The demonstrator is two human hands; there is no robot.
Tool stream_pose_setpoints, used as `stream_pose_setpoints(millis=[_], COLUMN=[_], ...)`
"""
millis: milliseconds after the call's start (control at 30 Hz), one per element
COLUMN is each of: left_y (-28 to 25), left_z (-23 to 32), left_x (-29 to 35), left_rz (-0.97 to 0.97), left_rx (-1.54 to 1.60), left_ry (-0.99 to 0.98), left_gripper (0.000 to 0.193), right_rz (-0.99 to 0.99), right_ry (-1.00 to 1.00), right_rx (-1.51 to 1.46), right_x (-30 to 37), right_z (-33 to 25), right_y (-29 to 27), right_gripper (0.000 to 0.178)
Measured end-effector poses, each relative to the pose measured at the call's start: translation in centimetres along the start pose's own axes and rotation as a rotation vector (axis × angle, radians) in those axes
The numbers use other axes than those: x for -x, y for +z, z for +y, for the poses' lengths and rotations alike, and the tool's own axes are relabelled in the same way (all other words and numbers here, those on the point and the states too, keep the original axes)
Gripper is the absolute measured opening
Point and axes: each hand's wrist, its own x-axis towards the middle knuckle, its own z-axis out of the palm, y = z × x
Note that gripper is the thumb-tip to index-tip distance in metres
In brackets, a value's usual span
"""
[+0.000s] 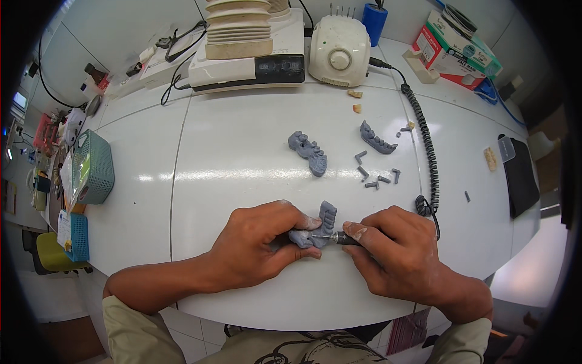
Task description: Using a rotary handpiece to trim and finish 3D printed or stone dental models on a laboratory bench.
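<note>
Near the front of the white table, my left hand (257,242) pinches a grey dental model (328,215) between thumb and fingers. Pale dust coats the thumb tip. From the other side, my right hand (397,252) grips a dark rotary handpiece (345,238) like a pen. Its thin metal bur points left and meets the model, or lies just over it; contact cannot be made out. Part of the model is covered by my left fingers. Beyond my hands lie a second grey dental model (309,153) and a curved row of grey teeth (377,139).
Several small grey pegs (396,175) lie right of centre. A coiled black cord (426,139) runs down the right side from the white control unit (341,51). A white machine with a ribbed hose (239,30) stands behind; a green basket (94,167) is left, a black pouch (520,179) right.
</note>
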Motion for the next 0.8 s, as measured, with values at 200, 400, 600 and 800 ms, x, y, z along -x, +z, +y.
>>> stream_pose_setpoints(millis=[200,400,600,800], left_y=[0.11,0.11,0.07,0.16], left_z=[-0.11,-0.18,-0.06,-0.21], left_x=[0.0,0.01,-0.05,-0.01], left_rz=[0.0,-0.001,0.0,0.008], left_rx=[0.0,0.002,0.011,0.021], left_ry=[0.001,0.002,-0.001,0.007], left_gripper=[0.039,0.038,0.038,0.038], right_rz=[-0.004,-0.01,-0.012,-0.008], right_ry=[0.004,0.007,0.004,0.007], right_rx=[-0.005,-0.011,-0.015,-0.011], right_x=[0.01,0.02,0.04,0.04], right_z=[0.01,0.0,0.02,0.03], right_y=[-0.01,-0.05,-0.02,-0.01], right_gripper=[0.03,0.03,0.03,0.029])
